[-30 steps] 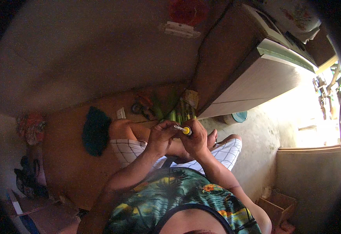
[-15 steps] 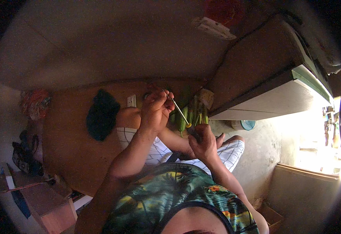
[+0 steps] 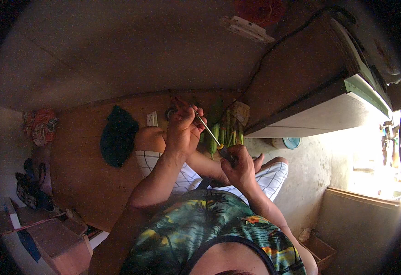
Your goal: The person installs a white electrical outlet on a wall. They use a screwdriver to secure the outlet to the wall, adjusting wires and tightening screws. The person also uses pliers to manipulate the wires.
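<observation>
I saw a brown floor (image 3: 85, 169) carrying a dark green cloth (image 3: 118, 135), green stalks (image 3: 223, 128), a white card (image 3: 152, 119) and, lower left, a cardboard box (image 3: 58, 240).

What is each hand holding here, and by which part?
A thin pale strip runs between both hands: the left hand pinches its upper end, the right hand grips its lower end, by a yellow spot.

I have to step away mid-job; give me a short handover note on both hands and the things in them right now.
Left hand: raised, fingers closed on the upper end of a thin pale strip.
Right hand: lower, gripping the strip's other end, where a dark tool with a yellow tip shows.
Green leaves lie on the wooden floor beyond the knees.
How far the job has got and what remains: not visible.
</observation>
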Motion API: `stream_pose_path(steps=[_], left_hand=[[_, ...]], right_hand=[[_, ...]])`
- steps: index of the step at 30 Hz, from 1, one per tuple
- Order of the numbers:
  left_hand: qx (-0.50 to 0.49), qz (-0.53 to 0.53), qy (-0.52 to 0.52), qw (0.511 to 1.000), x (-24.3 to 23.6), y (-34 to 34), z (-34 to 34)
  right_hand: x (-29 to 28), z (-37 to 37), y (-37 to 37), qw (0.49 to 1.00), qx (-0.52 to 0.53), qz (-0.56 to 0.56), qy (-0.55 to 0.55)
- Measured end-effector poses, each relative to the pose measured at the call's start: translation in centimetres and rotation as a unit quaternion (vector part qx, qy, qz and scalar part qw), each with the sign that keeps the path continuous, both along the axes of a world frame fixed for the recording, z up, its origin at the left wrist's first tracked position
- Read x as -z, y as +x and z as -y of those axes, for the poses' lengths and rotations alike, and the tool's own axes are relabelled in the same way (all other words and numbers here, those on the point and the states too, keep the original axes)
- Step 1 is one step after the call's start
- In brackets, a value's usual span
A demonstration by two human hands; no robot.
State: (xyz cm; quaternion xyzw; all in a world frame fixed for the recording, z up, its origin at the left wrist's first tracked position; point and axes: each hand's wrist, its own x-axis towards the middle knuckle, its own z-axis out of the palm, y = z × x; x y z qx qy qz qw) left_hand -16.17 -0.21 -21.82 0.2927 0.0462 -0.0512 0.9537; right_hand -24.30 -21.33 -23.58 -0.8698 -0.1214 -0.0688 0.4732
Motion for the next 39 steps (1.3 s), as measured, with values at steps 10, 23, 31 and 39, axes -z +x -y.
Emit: stream_pose_path(steps=[10,23,31,39], left_hand=[[-0.004,0.055,0.004,0.998,1.1,0.3,-0.4],[0.0,0.132,0.144,0.981,-2.4,1.1,3.2],[0.072,0.228,0.188,0.952,-7.2,2.8,6.2],[0.102,0.251,0.232,0.934,-10.3,3.2,7.3]], right_hand=[[1.2,0.1,-0.2,0.993,-0.014,-0.079,0.081],[1.0,-0.2,-0.9,0.907,-0.036,-0.167,0.385],[1.6,0.9,1.2,0.96,0.082,-0.026,0.265],[-1.9,1.0,3.0,0.96,0.107,0.012,0.259]])
